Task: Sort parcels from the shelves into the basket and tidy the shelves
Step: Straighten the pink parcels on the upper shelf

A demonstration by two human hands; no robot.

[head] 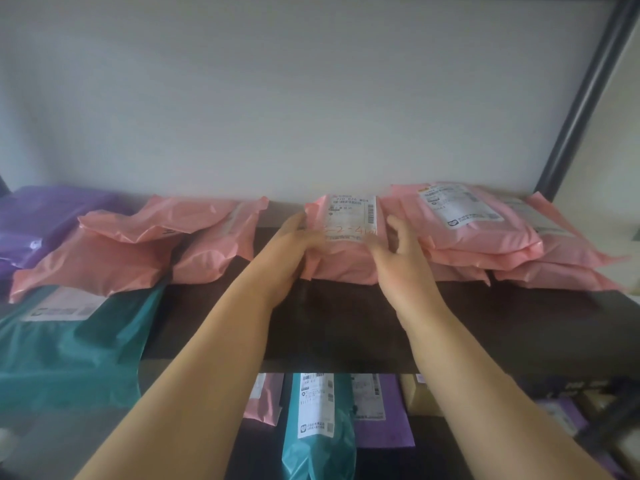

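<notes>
A pink parcel (346, 244) with a white label lies in the middle of the dark upper shelf (346, 327). My left hand (291, 247) grips its left end, thumb on top. My right hand (398, 261) holds its right end with the fingers spread, wedged against a stack of pink parcels (485, 237) to the right. Further pink parcels (145, 244) lie piled on the left of the shelf. No basket is in view.
A teal parcel (69, 344) hangs over the shelf's front left edge, with purple parcels (41, 220) behind it. On the lower shelf stand a teal parcel (318, 427), purple parcels (381, 414) and a pink one (263, 400). A black shelf post (581, 102) rises at the right.
</notes>
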